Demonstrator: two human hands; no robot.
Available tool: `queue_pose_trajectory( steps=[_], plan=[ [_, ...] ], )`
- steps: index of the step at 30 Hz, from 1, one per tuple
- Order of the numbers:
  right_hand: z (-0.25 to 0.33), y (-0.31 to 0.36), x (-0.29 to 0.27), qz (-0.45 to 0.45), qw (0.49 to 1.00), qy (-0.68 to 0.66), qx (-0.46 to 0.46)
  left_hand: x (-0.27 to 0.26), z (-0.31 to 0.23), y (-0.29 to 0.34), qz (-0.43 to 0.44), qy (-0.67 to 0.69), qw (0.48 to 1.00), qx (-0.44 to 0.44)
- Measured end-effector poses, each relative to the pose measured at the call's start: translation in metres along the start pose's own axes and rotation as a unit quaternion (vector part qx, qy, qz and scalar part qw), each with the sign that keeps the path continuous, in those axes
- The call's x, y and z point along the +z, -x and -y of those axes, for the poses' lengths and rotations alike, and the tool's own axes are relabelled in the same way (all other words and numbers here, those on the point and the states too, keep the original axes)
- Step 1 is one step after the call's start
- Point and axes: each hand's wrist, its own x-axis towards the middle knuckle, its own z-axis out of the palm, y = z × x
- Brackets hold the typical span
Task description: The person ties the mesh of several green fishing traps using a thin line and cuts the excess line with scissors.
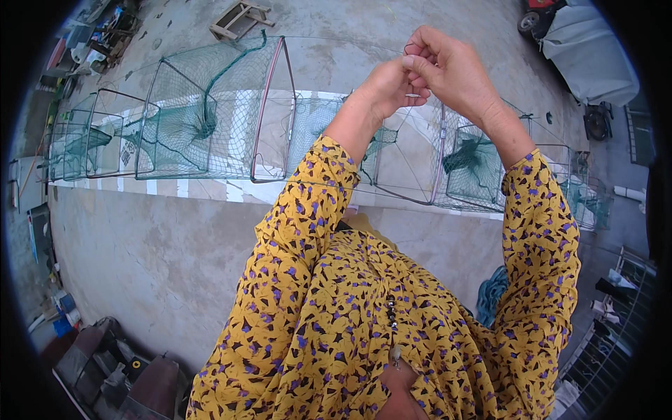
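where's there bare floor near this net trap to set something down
Bare concrete lies between the net trap and the dark brown objects at lower left, and beyond the trap toward the grey cover. The trap's strip is crowded.

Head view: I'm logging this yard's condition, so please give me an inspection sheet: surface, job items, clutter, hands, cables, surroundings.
Surface: gray concrete floor, blotchy; a white-striped layer lies beneath the trap.
Job items: long green net trap with rectangular frames, stretched across the floor.
Clutter: small wooden stand beyond the trap; teal bundle near the right sleeve.
Hands: left hand and right hand meet; right thumb and fingers closed, anything held too small to tell.
Cables: nothing seen.
Surroundings: gray cover upper right; metal rack lower right.
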Motion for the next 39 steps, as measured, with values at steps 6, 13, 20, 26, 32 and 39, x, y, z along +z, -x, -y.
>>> queue_pose_trajectory(
  steps=[6, 13, 20, 26, 32, 39],
  plan=[
    [-0.006, 0.021, -0.004, 0.060, 0.998, 0.012, 0.016, 0.000, 0.001, -0.006, 0.075, 0.019, 0.997, -0.007],
    [-0.008, 0.003, -0.029, 0.052, 0.962, -0.086, 0.254, 0.007, 0.000, -0.004, -0.047, -0.085, 0.995, 0.025],
    [0.007, -0.004, -0.015, 0.164, 0.917, 0.355, 0.078, 0.003, 0.001, -0.004, -0.037, -0.132, 0.989, 0.054],
    [-0.012, 0.004, -0.016, 0.109, 0.943, 0.313, 0.041, 0.005, 0.000, -0.005, -0.058, -0.157, 0.984, 0.059],
    [-0.010, 0.003, 0.000, 0.099, 0.896, 0.432, 0.004, 0.006, -0.005, -0.003, -0.062, -0.177, 0.980, 0.069],
    [-0.041, 0.012, 0.001, -0.005, 0.867, 0.451, -0.210, 0.006, 0.001, -0.007, -0.059, -0.150, 0.985, 0.063]
  ],
)
